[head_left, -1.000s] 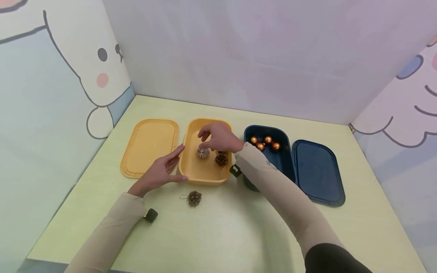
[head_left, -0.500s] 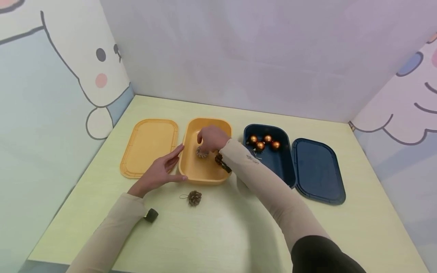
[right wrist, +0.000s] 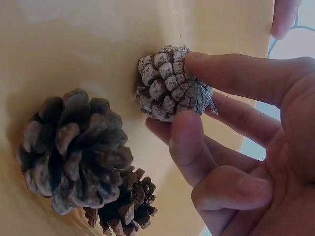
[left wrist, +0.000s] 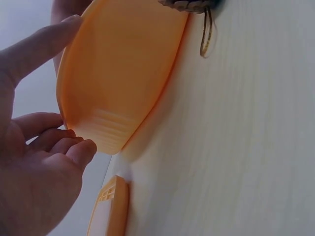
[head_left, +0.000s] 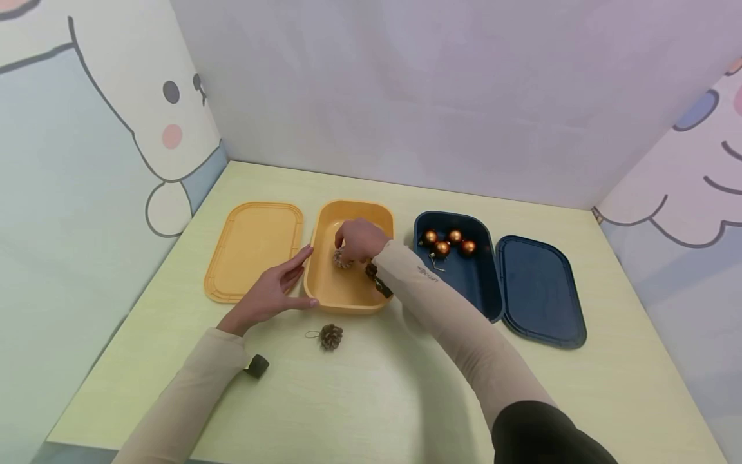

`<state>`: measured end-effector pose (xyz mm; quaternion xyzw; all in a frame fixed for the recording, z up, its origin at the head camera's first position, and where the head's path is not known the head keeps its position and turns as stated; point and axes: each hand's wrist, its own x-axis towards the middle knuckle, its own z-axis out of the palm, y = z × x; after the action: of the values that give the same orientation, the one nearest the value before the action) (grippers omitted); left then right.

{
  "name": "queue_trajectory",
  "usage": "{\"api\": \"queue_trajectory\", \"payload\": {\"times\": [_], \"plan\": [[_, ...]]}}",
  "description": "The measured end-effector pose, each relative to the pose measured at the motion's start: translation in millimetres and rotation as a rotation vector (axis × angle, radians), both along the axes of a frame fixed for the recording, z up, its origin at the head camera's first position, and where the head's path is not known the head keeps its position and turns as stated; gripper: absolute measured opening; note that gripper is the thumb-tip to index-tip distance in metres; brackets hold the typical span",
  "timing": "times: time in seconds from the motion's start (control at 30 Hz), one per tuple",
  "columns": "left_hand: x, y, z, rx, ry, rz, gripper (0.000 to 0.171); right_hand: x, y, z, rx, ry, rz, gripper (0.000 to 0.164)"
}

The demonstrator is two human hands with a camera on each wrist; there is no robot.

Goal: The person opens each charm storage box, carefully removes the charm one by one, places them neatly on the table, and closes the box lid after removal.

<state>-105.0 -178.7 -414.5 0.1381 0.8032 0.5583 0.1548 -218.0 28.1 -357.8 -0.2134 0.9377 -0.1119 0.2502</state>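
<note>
Inside a yellow box [head_left: 346, 303], my right hand [head_left: 362, 240] pinches a whitish, frosted pine cone [right wrist: 165, 81] between thumb and fingers. A large brown pine cone [right wrist: 74, 147] and a smaller brown pine cone [right wrist: 129, 204] lie beside it in the box, partly hidden by the right wrist in the head view. My left hand [head_left: 268, 295] touches the box's near left corner, thumb on the front side and the other fingers extended along the left rim. Just in front of the box, a brown pine cone with a thin loop [head_left: 330, 337] lies on the table.
A yellow lid [head_left: 255, 251] lies left of the box. To the right stands a dark blue box [head_left: 469, 280] with several copper-coloured baubles [head_left: 442, 249], and a dark blue lid [head_left: 542, 293] lies beyond it. Walls enclose the table's back and sides.
My right hand has gone down into the yellow box and taken hold of the whitish pine cone, its forearm shifting left and uncovering more of the blue box. My left hand has stayed put.
</note>
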Motion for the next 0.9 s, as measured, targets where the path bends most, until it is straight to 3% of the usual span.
{"api": "queue_trajectory", "payload": {"times": [0.33, 0.53, 0.9], "plan": [[-0.1, 0.0, -0.4, 0.008, -0.008, 0.003, 0.107, 3.9, 1.6, 4.6, -0.018, 0.047, 0.016, 0.027], [-0.2, 0.5, 0.5, -0.018, -0.01, 0.01, 0.107, 7.8, 4.6, 14.8, -0.056, 0.119, 0.049, 0.03], [-0.6, 0.9, -0.3, -0.043, -0.007, 0.014, 0.106, 22.5, 19.1, 35.5, -0.176, 0.143, 0.034, 0.036]]}}
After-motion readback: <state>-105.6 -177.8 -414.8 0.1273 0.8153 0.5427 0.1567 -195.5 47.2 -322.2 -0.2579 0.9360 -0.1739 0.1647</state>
